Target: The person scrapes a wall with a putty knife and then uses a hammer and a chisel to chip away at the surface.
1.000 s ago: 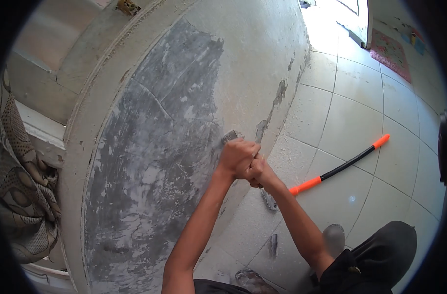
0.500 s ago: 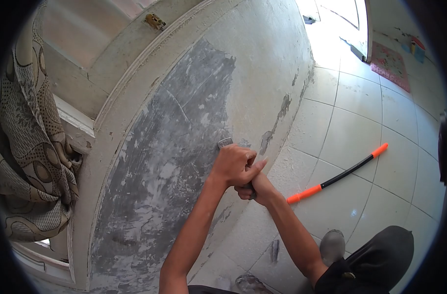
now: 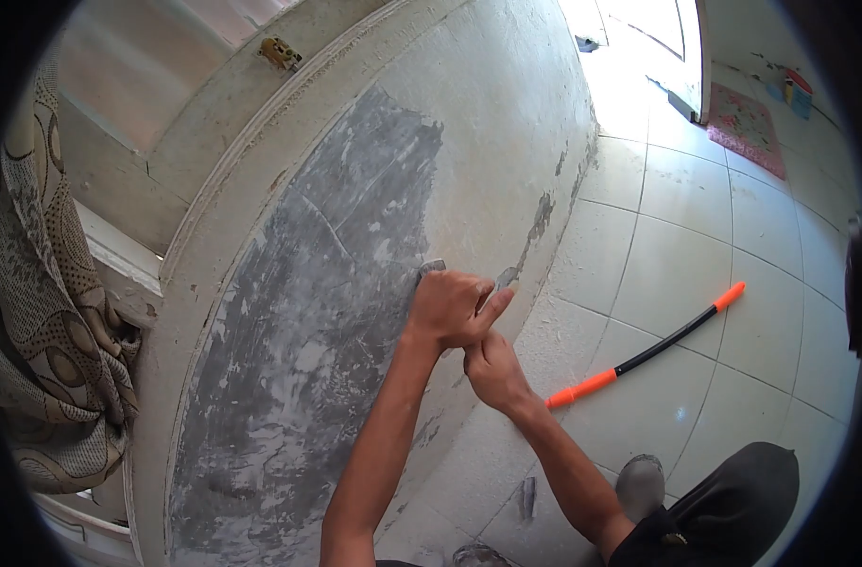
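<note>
A small metal scraper blade shows just above my left hand, against the wall at the edge of the grey bare patch. My left hand is closed round the scraper, with its thumb pointing up and right. Just below and right, touching it, my right hand is closed too; its fingers are wrapped round the lower end of the tool, mostly hidden. Pale paint borders the grey patch on the right.
An orange and black stick lies on the tiled floor at the right. A patterned curtain hangs at the left. A pink mat lies by the open door at the top right. My shoe is at the lower right.
The view has shifted slightly. Relative to my left hand, my right hand has turned a little, and the dark tool end that showed below it is now hidden.
</note>
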{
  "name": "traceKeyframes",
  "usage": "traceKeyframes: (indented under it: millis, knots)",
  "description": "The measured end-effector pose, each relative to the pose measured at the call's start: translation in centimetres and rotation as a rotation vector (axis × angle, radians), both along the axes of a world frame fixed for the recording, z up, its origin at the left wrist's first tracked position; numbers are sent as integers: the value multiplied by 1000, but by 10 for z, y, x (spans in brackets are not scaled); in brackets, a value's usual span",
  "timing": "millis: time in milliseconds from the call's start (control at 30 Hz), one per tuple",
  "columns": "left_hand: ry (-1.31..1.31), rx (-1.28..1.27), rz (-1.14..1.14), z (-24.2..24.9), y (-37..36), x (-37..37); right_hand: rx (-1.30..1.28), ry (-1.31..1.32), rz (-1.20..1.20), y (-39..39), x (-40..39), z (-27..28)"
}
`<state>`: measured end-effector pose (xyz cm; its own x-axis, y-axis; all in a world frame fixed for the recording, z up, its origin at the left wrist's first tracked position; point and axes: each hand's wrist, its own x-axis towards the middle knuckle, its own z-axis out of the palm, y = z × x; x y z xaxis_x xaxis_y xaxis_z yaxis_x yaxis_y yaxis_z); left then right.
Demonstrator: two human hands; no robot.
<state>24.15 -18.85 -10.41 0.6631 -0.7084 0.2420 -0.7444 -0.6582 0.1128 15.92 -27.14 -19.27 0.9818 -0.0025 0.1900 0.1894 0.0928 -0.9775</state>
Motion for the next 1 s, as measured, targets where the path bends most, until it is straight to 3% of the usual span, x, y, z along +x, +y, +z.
traceKeyframes:
  millis: [133,167,233,300,533,667,733,867,1000]
  knots:
    - [-32,-161,61,19,-14,8,-53,-92,-62,-24,11,39]
    - [-30,-204,80,17,-14,3,-35,-4,18,-32,5,51]
    - [-79,-291,39,10,-10,-8,-76,-2,31,-24,-4,40]
    - [-95,-257,39,8,-6,-2,-165,27,55,-21,-3,34]
    - [-9,-236,73,18,-6,-5,-24,139,51,-21,-7,54]
    - [-90,-79,40,24,-9,14,25,97,78,-10,15,21]
    - [-41,-78,105,36,-20,16,284,79,1,-8,31,40]
    - [-89,-221,146,20,-18,-3,159,214,172,-30,11,39]
    - [-48,-175,50,14,1,-11,91,146,63,11,-8,7]
